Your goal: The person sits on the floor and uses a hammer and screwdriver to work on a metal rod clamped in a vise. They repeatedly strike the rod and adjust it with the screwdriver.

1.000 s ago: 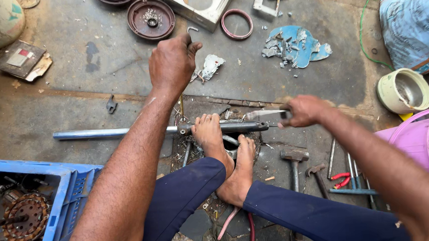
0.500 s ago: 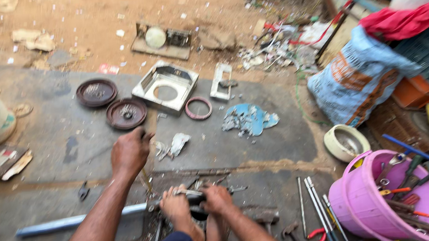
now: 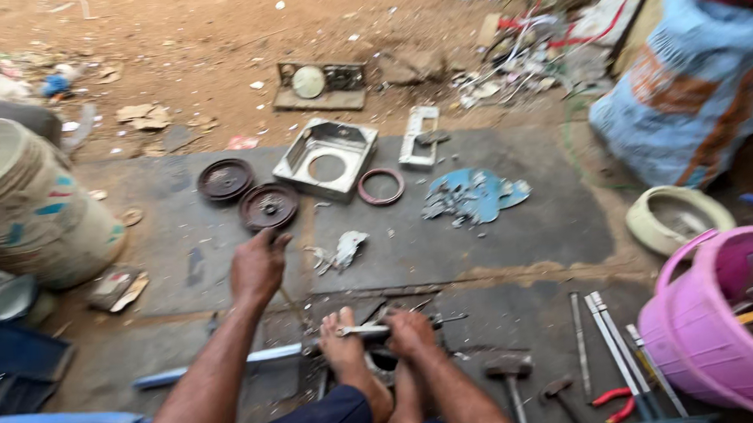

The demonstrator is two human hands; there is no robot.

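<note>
Your left hand (image 3: 257,267) reaches forward over the dark floor slab (image 3: 481,232), fingers curled loosely and its grip holding nothing you can make out, just short of the round dark pulley disc (image 3: 268,206). A second disc (image 3: 225,178) lies beside that one, with the square metal housing (image 3: 326,158) and a reddish ring (image 3: 380,186) to the right. Your right hand (image 3: 410,332) has its grip closed around a silvery wrench (image 3: 364,329), resting at the long grey-blue rod (image 3: 221,365) that lies across the floor under your bare foot (image 3: 346,350). Hammers (image 3: 510,372) and red-handled pliers (image 3: 611,396) lie to the right, near the pink bucket (image 3: 710,340).
</note>
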